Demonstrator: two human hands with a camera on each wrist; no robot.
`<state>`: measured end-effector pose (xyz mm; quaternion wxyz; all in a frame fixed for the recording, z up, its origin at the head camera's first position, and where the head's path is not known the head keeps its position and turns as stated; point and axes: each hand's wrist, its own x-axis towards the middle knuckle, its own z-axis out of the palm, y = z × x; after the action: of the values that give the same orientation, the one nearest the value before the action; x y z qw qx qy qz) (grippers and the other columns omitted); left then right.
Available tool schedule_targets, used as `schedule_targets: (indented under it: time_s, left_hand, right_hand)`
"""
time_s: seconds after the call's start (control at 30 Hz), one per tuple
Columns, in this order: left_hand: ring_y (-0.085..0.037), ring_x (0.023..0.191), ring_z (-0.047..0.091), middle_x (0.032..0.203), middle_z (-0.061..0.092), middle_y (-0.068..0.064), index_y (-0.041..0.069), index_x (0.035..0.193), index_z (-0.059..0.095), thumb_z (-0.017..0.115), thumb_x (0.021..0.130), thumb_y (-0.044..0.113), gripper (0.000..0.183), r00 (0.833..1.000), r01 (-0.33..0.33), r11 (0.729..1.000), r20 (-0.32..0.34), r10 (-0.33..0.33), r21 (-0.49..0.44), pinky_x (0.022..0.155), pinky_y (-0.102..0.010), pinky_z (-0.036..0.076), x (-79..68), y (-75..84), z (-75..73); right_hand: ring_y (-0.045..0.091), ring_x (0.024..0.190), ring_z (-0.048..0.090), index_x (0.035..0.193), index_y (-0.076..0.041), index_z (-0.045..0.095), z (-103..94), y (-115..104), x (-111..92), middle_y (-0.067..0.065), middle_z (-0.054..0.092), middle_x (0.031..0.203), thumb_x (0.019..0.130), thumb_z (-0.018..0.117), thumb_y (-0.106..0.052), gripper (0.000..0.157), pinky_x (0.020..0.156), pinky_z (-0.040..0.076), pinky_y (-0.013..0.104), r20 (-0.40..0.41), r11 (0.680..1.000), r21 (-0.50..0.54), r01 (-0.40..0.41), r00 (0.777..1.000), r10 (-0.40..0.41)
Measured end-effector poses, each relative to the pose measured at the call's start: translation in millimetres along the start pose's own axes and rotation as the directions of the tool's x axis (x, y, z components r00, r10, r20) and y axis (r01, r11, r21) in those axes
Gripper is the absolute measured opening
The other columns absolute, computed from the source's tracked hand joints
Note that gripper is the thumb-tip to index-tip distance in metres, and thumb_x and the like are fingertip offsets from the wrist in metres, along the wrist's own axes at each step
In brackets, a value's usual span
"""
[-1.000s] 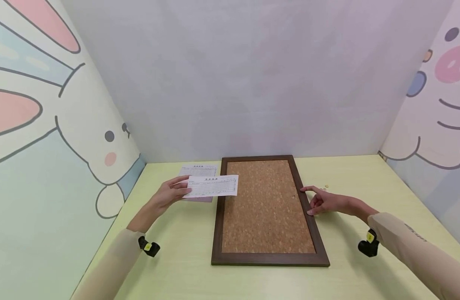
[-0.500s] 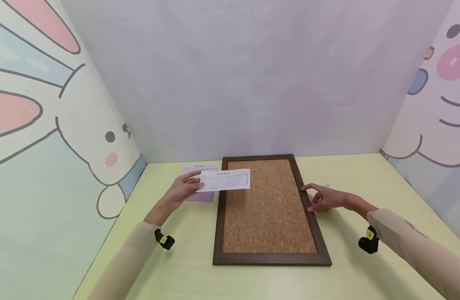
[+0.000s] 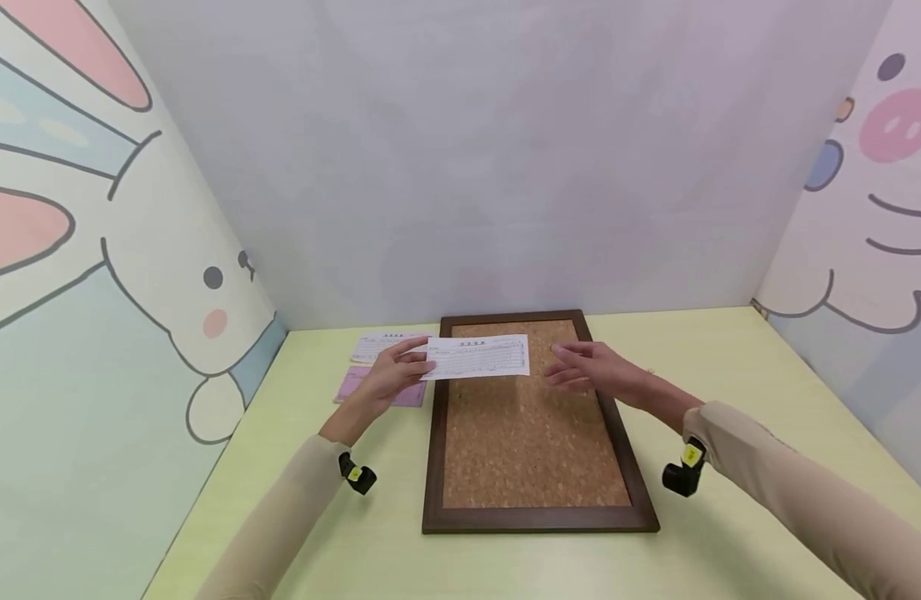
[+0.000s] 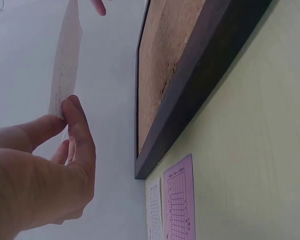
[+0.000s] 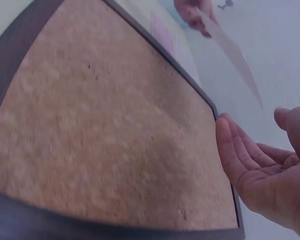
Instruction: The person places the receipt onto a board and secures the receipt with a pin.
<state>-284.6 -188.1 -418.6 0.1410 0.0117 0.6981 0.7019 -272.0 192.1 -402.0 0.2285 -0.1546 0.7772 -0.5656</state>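
My left hand (image 3: 388,377) pinches the left end of a white printed form slip (image 3: 478,357) between thumb and fingers. The slip is raised above the upper part of a cork board (image 3: 535,450) with a dark brown frame. In the left wrist view the slip (image 4: 66,60) appears nearly edge-on, rising from the fingertips. Just right of its free end is my right hand (image 3: 591,368), over the board, thumb and fingers parted. A gap shows between that hand (image 5: 270,165) and the slip in the right wrist view.
A white form (image 3: 370,345) and a purple form (image 3: 400,393) lie on the pale yellow table (image 3: 340,517), left of the board. A few tiny objects (image 3: 651,371) lie right of the frame. A grey wall (image 3: 475,167) rises behind, with cartoon-printed walls at both sides.
My left hand has carried the white slip rightward over the board, uncovering the purple form. My right hand has left the frame's right edge and moved left toward the slip, its fingers spreading.
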Motion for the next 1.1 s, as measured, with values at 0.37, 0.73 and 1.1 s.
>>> schedule_targets:
  time_s: [0.37,0.73,1.1]
  left_hand:
    - [-0.005,0.083,0.065,0.102,0.063,0.001,0.005,0.151,0.046,0.065,0.095,-0.005,0.06,1.0,0.011,1.0,-0.02,-0.012,-0.02,0.075,-0.02,0.054,11.3,-1.9,17.5]
    - [-0.005,0.077,0.062,0.102,0.062,0.0,0.005,0.15,0.048,0.067,0.094,-0.004,0.06,0.999,0.032,0.999,-0.042,-0.034,-0.031,0.069,-0.019,0.051,24.4,-7.3,26.1]
    - [-0.007,0.085,0.063,0.118,0.063,-0.008,0.011,0.15,0.051,0.07,0.095,0.004,0.058,0.996,0.037,0.999,-0.083,-0.035,0.019,0.081,-0.025,0.054,40.2,-12.9,40.5]
  right_hand:
    - [0.015,0.094,0.074,0.151,0.006,0.042,10.5,-1,18,0.001,0.074,0.11,0.106,0.058,-0.022,0.055,0.098,0.056,0.042,-0.07,0.972,0.236,-0.001,0.997,0.018]
    - [0.013,0.092,0.071,0.148,0.007,0.047,8.7,4,29,0.001,0.074,0.11,0.104,0.061,-0.02,0.054,0.09,0.06,0.034,-0.107,0.977,0.211,-0.009,0.994,0.032]
    - [0.008,0.085,0.07,0.146,0.006,0.049,-0.7,14,46,0.012,0.075,0.117,0.101,0.066,-0.02,0.055,0.083,0.06,0.029,-0.226,0.995,0.101,-0.022,0.973,0.044]
